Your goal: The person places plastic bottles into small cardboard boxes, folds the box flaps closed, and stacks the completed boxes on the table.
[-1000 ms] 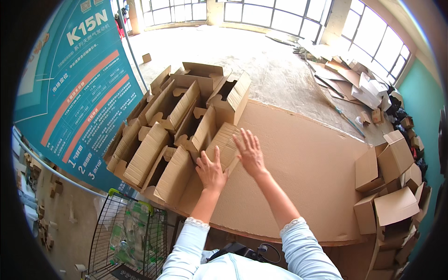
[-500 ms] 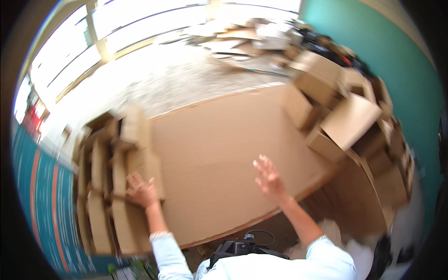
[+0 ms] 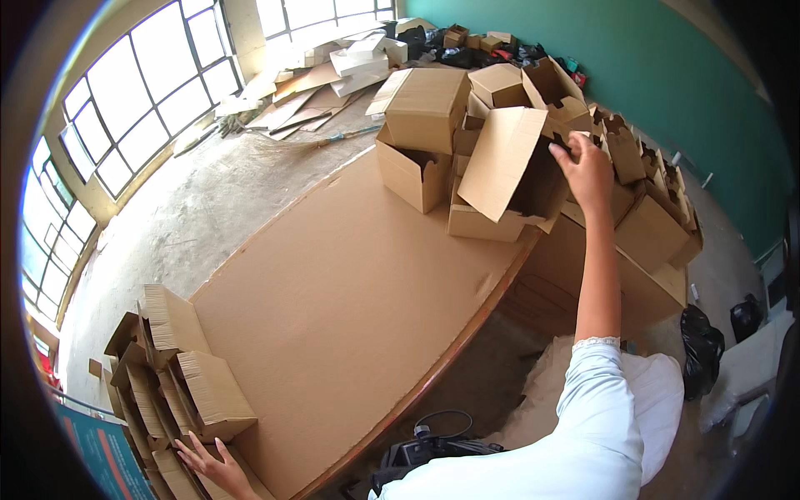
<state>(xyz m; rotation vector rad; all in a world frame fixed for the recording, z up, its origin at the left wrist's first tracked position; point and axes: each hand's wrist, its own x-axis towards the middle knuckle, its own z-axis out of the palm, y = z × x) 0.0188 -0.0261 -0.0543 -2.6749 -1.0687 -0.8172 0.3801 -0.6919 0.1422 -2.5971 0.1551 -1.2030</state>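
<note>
My left hand [image 3: 218, 472] is spread at the lower left, its fingers lying against a stack of nested cardboard boxes [image 3: 218, 390]. On the right, my right hand [image 3: 587, 171] is stretched out over an open cardboard box [image 3: 502, 162] with a raised flap. Its fingers are half curled with the tips apart, at the box's opening, and nothing shows between them. Whether they touch the cardboard, I cannot tell. Between the two hands lies a table topped with a flat brown cardboard sheet [image 3: 350, 292].
More open boxes [image 3: 427, 108] are heaped at the table's far right end and beyond. A broom [image 3: 325, 142] lies on the floor near flat cardboard and white foam pieces [image 3: 358, 62]. Black bags [image 3: 702, 350] stand at right. A dark device with a cable [image 3: 425, 450] is near my body.
My view has swung toward the right. My right hand has moved from above the cardboard sheet to the open box at the right. The left hand stays by the stacked boxes.
</note>
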